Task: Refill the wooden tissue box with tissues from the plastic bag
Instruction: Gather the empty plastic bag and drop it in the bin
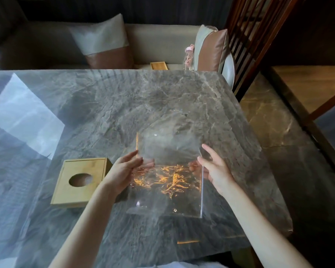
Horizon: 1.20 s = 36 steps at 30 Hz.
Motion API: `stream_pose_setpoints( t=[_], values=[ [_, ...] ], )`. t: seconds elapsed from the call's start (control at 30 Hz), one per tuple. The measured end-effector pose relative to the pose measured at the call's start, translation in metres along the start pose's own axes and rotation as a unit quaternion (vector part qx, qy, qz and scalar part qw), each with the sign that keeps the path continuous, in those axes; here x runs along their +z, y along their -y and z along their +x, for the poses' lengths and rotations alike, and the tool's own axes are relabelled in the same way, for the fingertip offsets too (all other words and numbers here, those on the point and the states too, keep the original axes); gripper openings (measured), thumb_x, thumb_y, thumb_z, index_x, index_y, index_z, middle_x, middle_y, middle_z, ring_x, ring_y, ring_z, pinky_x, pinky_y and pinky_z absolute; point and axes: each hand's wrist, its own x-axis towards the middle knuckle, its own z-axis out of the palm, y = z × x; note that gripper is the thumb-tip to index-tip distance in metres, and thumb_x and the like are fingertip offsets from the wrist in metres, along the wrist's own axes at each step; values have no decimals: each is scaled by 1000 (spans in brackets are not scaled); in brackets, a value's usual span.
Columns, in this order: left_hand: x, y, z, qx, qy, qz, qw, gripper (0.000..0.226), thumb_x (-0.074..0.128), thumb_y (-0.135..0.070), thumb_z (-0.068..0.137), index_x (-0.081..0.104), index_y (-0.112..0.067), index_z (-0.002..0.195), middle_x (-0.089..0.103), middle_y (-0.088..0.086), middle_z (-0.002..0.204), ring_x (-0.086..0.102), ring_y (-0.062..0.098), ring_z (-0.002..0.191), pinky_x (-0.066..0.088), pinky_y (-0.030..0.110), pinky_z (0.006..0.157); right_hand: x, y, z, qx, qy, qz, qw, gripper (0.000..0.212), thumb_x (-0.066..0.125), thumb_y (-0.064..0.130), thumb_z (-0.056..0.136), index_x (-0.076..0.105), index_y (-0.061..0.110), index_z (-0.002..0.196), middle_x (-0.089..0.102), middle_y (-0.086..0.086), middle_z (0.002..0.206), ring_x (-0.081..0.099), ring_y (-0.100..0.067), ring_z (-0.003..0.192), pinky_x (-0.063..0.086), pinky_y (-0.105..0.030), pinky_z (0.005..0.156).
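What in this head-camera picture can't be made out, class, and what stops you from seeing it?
- Inside of the box: head view, lid covers it; the round hole shows only a pale blur.
- Contents of the bag: head view, clear film with glare; no tissues can be made out.
- Left hand and right hand fingertips: blurred behind the film.
- Tray on the sofa: partly hidden by the table edge.

A grey marble table [162, 97] carries a wooden tissue box [81, 180] (round hole on top) near its front left.
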Motion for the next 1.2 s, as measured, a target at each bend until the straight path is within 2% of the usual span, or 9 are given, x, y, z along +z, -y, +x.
stream_pose_setpoints(
  t=[0.17, 0.27, 0.4, 0.5, 0.67, 0.8, 0.93, 1.0, 1.2],
  values=[
    [-3, -3, 2, 74, -42, 226, 970, 38, 57, -10, 87, 55, -10, 125, 73, -7, 71, 65, 2, 66, 50, 12, 62, -3, -2, 1, -14, 25, -49, 998, 30, 60, 13, 85, 59, 17, 115, 74, -4, 85, 68, -14, 81, 50, -28, 82],
    [-5, -11, 1, 147, -48, 452, 878, 52, 76, -23, 71, 61, -10, 119, 73, 1, 96, 65, 8, 91, 46, 17, 85, -7, 3, -2, -33, 58, -214, 974, 43, 72, 6, 73, 58, 15, 113, 71, 3, 90, 66, -5, 83, 49, -19, 80],
    [0, -13, -4, 238, -99, 600, 758, 25, 76, -22, 71, 73, -13, 94, 73, 10, 90, 65, 24, 87, 41, 23, 73, -7, 9, -3, -103, 3, -396, 913, 17, 72, 14, 74, 67, 23, 88, 68, -1, 82, 61, -11, 76, 44, -22, 72],
    [-6, -17, 0, 208, -92, 560, 797, 21, 81, -24, 64, 74, -14, 81, 57, 2, 92, 55, 17, 87, 37, 25, 76, -9, 17, -4, -106, 5, -376, 921, 2, 70, 18, 76, 70, 20, 78, 61, -2, 95, 57, -10, 89, 40, -21, 81],
    [-11, -20, -2, 33, 95, 171, 980, 18, 69, -19, 70, 70, -6, 83, 72, 1, 89, 67, 14, 82, 53, 22, 73, -12, 26, -11, -3, 83, -135, 987, 10, 58, 15, 86, 62, 6, 85, 64, -9, 89, 62, -17, 84, 49, -30, 84],
    [-16, -2, -1, -76, 190, 56, 977, 65, 84, -38, 49, 68, -5, 103, 71, 15, 104, 68, 26, 94, 56, 37, 81, -7, 15, -17, 22, 40, 5, 999, 9, 54, 15, 88, 61, 11, 84, 65, -6, 76, 63, -16, 62, 53, -29, 57],
    [-10, 10, -1, -61, 198, 147, 967, 14, 81, -18, 59, 72, -7, 62, 70, 0, 59, 65, 7, 52, 52, 16, 52, -14, -8, -24, 57, -21, 110, 992, 26, 62, 32, 79, 67, 11, 94, 69, -15, 88, 63, -29, 79, 52, -36, 72],
    [-3, 17, 7, -52, 172, 176, 968, 23, 67, -4, 70, 68, -8, 47, 64, -1, 46, 59, 3, 43, 48, 12, 48, -23, -20, -31, 91, -30, 149, 984, 29, 63, 32, 79, 66, 11, 99, 72, -9, 80, 67, -21, 71, 55, -30, 66],
    [41, 40, 30, -97, 190, 224, 951, 20, 54, 4, 82, 72, -3, 78, 75, 5, 71, 70, 10, 66, 54, 15, 60, -60, -50, -57, 144, -141, 121, 972, 26, 67, -4, 74, 59, 1, 97, 72, -8, 77, 69, -13, 62, 57, -25, 52]
  ],
)
